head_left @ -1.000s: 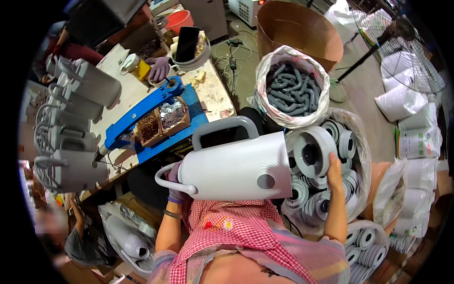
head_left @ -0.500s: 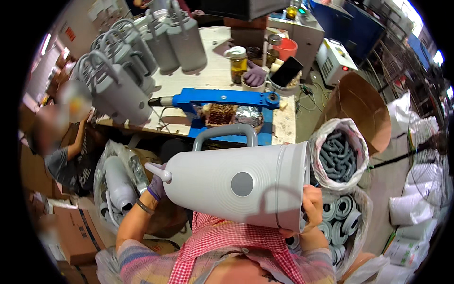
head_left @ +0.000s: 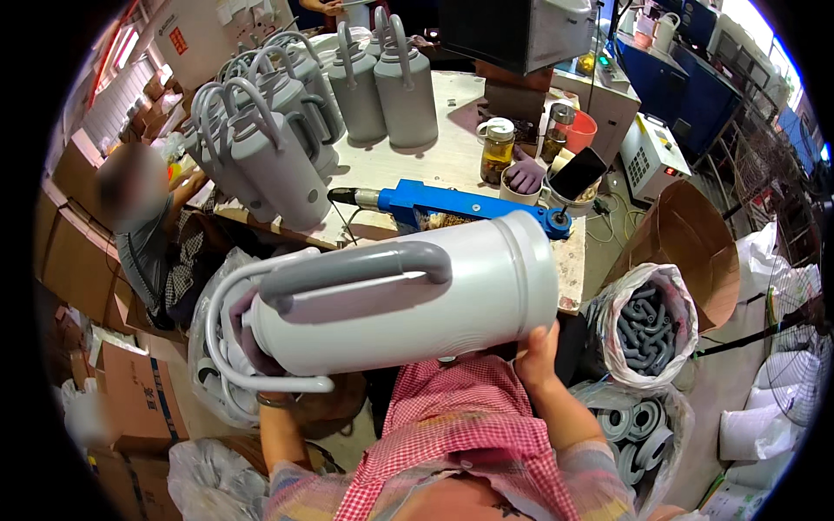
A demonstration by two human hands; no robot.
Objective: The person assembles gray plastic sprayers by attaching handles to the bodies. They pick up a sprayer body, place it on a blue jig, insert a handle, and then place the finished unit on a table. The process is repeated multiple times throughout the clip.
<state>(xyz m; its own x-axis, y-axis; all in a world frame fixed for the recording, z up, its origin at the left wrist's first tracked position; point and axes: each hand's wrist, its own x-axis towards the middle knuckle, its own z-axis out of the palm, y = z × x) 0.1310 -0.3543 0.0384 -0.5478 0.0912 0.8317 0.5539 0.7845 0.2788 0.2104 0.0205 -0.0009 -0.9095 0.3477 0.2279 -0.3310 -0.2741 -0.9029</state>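
Note:
A light grey thermos jug (head_left: 391, 317) lies on its side in the air before me, base to the right. Its dark grey side handle (head_left: 356, 267) faces upward, and a light grey carrying loop (head_left: 228, 300) juts out at the top end. My left hand (head_left: 250, 343), in a purple glove, grips that top end; most of its fingers are hidden behind the jug and loop. At the base, my bare right hand (head_left: 537, 354) supports the lower rim with thumb showing and fingers hidden underneath. Behind the jug, a blue clamp-like tool (head_left: 469, 204) lies on the white table (head_left: 452, 108).
Several similar grey jugs (head_left: 274, 165) stand at the table's left. A yellow-filled jar (head_left: 497, 154), a cup with a glove (head_left: 524, 174) and a phone (head_left: 578, 174) sit at right. A bag of grey handles (head_left: 647, 330) stands below; a person (head_left: 143, 234) sits at left.
The jug has rolled, bringing its side handle toward me and turning the round grey spot out of sight. The carrying loop now shows at the top end. My view has shifted left.

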